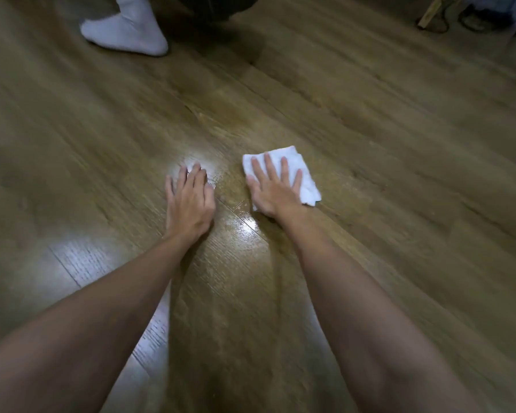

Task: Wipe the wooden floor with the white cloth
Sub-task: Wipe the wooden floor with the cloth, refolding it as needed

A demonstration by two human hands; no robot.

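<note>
Flat, right hand (273, 190) pressing white cloth (292, 166) on wooden floor (399, 129), left hand (189, 198) spread bare

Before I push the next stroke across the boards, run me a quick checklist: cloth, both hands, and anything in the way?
1. White cloth lies flat on the wooden floor: ok.
2. Right hand presses on the cloth with straight, spread fingers: ok.
3. Left hand rests flat on the bare floor beside the cloth, apart from it: ok.
4. Path ahead: a foot in a white sock stands far ahead to the left, well clear of the cloth: ok.
5. Cables on the floor at the far right, distant from the cloth: ok.
6. Whether the shine near the hands is wetness or reflected light: cannot tell.
</note>
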